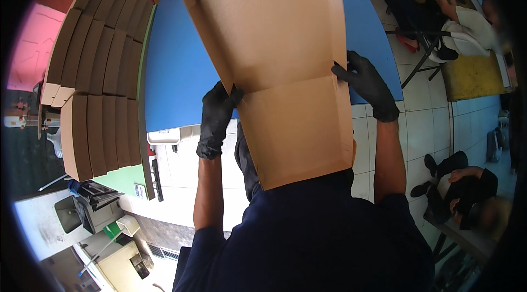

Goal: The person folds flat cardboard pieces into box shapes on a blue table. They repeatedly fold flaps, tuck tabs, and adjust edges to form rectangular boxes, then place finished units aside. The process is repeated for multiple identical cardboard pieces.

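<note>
Black-gloved fingers [341,72] of the right hand [366,84] pinch the right edge of a flat brown cardboard sheet [274,67] at its crease, while the left hand [215,119] curls closed on the opposite edge at the same fold line, likely so the lower panel can hinge there. The sheet is held up between worktop [175,67] and body, its far end over the blue top toward 12 o'clock. At 9 o'clock, rows of folded cardboard pieces [99,72] stand packed on edge.
</note>
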Available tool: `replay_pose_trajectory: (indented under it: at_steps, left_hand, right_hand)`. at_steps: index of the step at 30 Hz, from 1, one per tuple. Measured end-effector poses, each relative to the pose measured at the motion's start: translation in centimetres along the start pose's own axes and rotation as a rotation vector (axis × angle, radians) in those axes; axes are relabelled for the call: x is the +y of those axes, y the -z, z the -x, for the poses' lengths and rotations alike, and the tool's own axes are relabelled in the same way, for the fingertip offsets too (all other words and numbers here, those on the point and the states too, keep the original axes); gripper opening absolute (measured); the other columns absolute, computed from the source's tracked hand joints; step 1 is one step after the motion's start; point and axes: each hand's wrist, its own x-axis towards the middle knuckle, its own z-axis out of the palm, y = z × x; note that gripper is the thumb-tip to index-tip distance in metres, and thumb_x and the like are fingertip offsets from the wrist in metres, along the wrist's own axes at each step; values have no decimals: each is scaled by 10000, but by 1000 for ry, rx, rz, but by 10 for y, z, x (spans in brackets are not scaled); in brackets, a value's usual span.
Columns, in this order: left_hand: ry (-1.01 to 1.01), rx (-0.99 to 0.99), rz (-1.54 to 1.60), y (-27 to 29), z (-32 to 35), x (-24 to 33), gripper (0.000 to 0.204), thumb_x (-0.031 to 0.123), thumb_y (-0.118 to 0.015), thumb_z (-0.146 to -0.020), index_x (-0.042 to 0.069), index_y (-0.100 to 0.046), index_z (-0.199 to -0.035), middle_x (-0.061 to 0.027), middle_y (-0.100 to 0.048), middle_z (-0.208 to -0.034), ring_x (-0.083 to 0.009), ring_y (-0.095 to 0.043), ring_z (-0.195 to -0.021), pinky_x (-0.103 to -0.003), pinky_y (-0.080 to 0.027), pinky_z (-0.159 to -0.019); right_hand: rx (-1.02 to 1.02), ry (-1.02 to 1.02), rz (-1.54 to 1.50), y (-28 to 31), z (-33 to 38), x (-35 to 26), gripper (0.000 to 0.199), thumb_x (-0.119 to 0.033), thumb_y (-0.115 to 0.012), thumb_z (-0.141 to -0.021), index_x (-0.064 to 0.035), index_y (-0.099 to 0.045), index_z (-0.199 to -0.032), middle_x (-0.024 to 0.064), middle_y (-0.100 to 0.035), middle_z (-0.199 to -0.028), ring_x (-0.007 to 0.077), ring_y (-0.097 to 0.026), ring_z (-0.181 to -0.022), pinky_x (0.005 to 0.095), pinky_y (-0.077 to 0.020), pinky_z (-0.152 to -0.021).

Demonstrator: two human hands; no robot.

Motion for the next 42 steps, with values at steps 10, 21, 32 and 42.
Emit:
replay_pose_trajectory:
  at_steps: [10, 21, 32, 42]
  left_hand:
    - [5, 128, 126, -12, 26, -40, 213, 42, -666, -945, -34, -710, -1139, -19, -713, -1005, -91, -597, -931, -308, -507, -846]
    - [-739, 664, -529, -27, -53, -1, 337, 124, -681, -941, -5, -632, -1248, -98, -687, -1027, -190, -660, -868, -326, -544, -789]
    - [-35, -235, -104, -116, -160, 37, 372, 326, -708, -951, -36, -739, -868, -61, -662, -722, -123, -597, -613, -276, -476, -584]
    - [-124, -379, -43, -105, -170, 23, 113, 98, -719, -813, 1, -748, -863, 13, -618, -736, -75, -549, -634, -259, -447, -579]
  right_hand:
    - [41, -72, 73, -14, 34, 15, 397, -214, -632, -998, 23, -612, -1316, 217, -716, -1127, 310, -705, -1043, 401, -521, -910]
    - [233, 270, 157, -37, -79, 11, 352, -143, -608, -933, 4, -674, -1246, 210, -728, -889, 238, -683, -724, 362, -527, -709]
    - [4, 281, -253, -65, -114, 0, 383, -224, -680, -907, 7, -709, -1211, 103, -757, -989, 211, -687, -770, 357, -555, -762]
    - [-19, -10, -535, -45, -103, 10, 353, -111, -726, -847, 3, -737, -1182, 51, -692, -877, 94, -585, -674, 257, -472, -576]
